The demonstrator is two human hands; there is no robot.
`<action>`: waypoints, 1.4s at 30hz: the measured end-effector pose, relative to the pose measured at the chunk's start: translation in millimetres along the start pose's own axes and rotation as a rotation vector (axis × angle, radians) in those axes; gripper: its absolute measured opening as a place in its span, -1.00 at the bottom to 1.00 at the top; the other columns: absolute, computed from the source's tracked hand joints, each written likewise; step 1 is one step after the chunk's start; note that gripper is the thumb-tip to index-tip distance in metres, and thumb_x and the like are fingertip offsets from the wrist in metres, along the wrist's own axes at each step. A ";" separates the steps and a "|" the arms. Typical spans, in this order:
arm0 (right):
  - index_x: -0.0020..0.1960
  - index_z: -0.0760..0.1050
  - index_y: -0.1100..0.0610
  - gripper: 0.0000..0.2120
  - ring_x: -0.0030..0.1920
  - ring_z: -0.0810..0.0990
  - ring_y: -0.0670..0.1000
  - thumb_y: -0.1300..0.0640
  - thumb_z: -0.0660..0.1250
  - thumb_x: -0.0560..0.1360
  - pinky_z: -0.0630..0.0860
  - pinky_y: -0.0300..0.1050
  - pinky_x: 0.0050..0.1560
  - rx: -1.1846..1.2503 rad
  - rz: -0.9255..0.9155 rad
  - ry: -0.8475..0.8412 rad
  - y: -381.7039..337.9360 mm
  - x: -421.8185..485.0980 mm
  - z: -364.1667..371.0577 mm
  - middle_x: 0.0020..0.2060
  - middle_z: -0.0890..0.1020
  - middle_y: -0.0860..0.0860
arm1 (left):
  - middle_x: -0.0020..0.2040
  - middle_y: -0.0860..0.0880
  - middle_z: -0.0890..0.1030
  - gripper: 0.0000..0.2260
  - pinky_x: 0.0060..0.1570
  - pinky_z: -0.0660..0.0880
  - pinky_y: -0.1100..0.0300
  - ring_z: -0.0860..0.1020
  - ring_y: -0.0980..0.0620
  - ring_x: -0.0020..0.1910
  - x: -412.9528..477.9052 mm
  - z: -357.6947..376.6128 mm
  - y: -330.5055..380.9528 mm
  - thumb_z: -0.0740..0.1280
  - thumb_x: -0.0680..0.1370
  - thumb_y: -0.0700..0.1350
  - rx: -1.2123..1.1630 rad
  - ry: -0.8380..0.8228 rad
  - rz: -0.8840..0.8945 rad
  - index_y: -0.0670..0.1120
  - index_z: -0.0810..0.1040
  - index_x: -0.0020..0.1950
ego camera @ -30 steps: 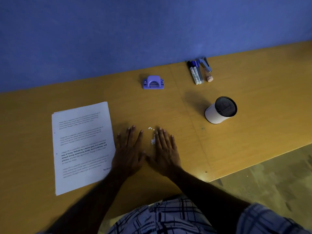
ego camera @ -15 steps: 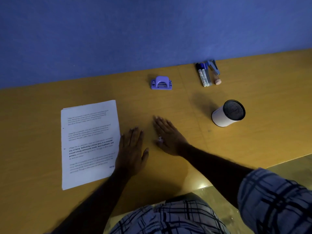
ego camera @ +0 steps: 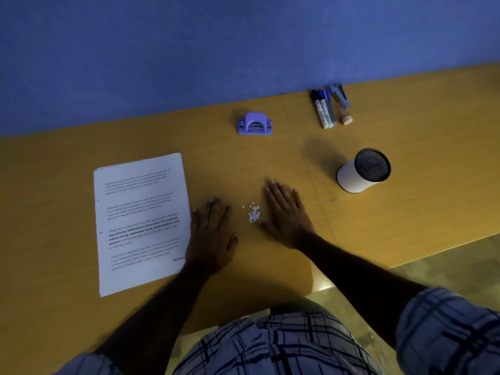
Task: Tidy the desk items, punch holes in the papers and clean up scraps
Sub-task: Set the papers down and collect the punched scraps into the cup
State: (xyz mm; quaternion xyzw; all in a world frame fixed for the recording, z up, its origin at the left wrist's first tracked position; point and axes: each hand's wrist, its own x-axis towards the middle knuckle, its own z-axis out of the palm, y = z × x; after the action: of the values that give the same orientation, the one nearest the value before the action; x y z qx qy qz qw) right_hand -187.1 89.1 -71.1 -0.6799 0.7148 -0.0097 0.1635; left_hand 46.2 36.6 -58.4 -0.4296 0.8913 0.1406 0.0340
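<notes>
Both hands flat on the desk (ego camera: pixel 81 163), palms down, fingers extended, holding nothing. Left hand (ego camera: pixel 209 236) lower centre of frame, fingers close together and pointing up the frame, thumb out to the right; its outer edge touches or overlaps the right edge of the papers (ego camera: pixel 140 223), cannot tell which. Right hand (ego camera: pixel 286 212) just right of centre, angled up and to the left, fingers slightly spread, thumb side toward the scraps.

Scraps (ego camera: pixel 253 213): small cluster of white punched dots lying on the desk between the two hands, nearer the right hand's thumb edge; a few strays sit just above the main cluster. Neither hand covers them.

Papers: white stack, printed text, lying flat at left centre of frame, slightly fanned at the top edge.

Punch (ego camera: pixel 254 123): small, purple, upper centre of frame, near the blue wall (ego camera: pixel 189 50), well apart from both hands.

Cup (ego camera: pixel 362 170): white cylinder with dark mesh inside, right of centre, looks tipped with its open mouth toward the camera; apart from the right hand.

Upper right, against the wall: two markers (ego camera: pixel 323 112) side by side, white barrels and dark caps; a stapler (ego camera: pixel 341 96) just right of them; a small tan object (ego camera: pixel 345 117), too dim to identify, below the stapler.

Plaid sleeves and a plaid garment along the bottom edge. Light is dim.
</notes>
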 end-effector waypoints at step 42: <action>0.58 -0.09 -0.12 -0.33 0.57 -0.25 0.06 -0.36 -0.05 0.57 -0.28 0.16 0.49 -0.040 -0.191 0.008 8.1 -20.5 16.9 0.59 -0.20 0.03 | 0.59 -0.20 0.06 -0.37 0.46 0.03 -0.27 0.04 -0.22 0.56 6.1 -1.6 4.9 0.10 0.53 0.16 0.084 0.025 0.053 -0.02 0.12 0.57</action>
State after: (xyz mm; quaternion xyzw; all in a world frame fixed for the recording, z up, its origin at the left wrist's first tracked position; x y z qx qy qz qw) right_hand -190.3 113.2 -84.5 -0.7480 0.6474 -0.0135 0.1454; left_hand 38.8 34.4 -56.8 -0.4057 0.9079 0.0984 0.0372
